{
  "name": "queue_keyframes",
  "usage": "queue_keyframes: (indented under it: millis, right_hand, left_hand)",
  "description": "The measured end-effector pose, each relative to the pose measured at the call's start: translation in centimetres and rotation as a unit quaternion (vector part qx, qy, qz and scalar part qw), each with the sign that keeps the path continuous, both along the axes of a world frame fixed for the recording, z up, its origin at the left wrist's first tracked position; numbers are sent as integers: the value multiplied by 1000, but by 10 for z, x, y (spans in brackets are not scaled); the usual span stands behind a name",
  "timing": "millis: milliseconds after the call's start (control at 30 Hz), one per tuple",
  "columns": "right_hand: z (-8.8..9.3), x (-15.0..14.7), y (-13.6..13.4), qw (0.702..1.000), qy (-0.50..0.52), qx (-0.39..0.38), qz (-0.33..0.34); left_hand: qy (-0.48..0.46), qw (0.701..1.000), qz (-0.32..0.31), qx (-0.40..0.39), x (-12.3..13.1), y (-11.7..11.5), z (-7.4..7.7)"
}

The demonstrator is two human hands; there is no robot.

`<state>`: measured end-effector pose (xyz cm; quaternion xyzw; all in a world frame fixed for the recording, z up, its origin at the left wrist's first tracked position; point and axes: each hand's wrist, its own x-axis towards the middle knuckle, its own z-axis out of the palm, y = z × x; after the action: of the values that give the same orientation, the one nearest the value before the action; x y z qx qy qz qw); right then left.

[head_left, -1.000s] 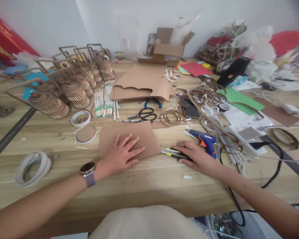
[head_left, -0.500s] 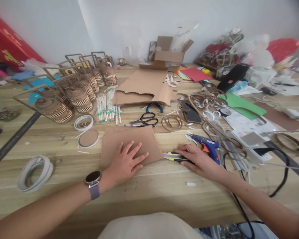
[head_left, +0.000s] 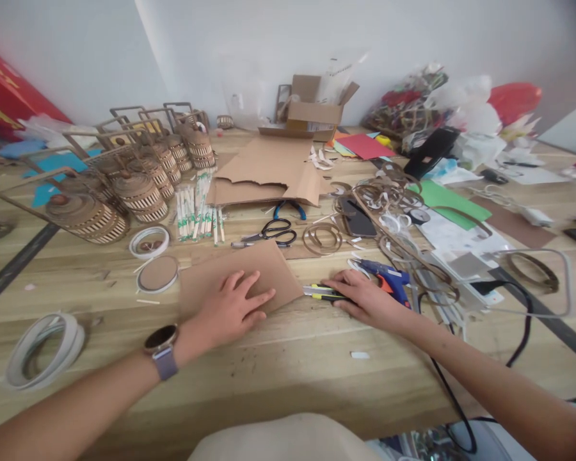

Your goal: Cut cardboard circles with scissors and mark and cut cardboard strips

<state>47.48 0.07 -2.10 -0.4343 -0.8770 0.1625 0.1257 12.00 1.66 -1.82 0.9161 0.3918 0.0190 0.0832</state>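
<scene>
On the wooden desk (head_left: 288,365), the left hand (head_left: 230,310) lies spread flat on a brown cardboard sheet (head_left: 269,269); the right hand (head_left: 365,301) clasps a yellow-and-black utility knife (head_left: 319,292) (tip leftward), which might slip toward those fingers.

Your left hand (head_left: 228,310) shifts the cardboard sheet (head_left: 211,282) slightly left: its edge now lies just beside the round disc (head_left: 158,274), its far corner below the scissors (head_left: 273,232).

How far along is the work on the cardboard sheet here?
Done: several slatted cardboard lanterns stand finished at the left. In hand: the left hand presses flat on a cardboard sheet; the right hand holds a utility knife, its tip by the sheet's right corner. Left: the sheet shows no cut yet.
</scene>
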Motion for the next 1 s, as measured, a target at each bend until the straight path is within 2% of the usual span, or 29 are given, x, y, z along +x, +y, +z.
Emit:
queue_keyframes:
  millis: [100, 167, 467, 600, 800, 1000]
  right_hand:
    - [0, 0, -2, 1000, -5, 2, -3]
    - [0, 0, -7, 1000, -11, 2, -10]
    - [-2, -10, -37, 998, -12, 4, -68]
    - [-3, -15, -37, 996, 5, -1, -85]
    - [-6, -7, -28, 995, 27, 14, -98]
    - [-3, -9, -38, 996, 3, 3, -88]
  left_hand:
    - [-10, 997, -70, -12, -8, 18, 2]
    - [-17, 997, -76, -8, -10, 24, 1]
    - [-14, 998, -60, -25, -10, 23, -3]
    - [-7, 999, -49, -22, -5, 21, -1]
    - [-12, 1000, -4, -18, 10, 16, -5]
    - [-27, 1000, -5, -7, 11, 15, -8]
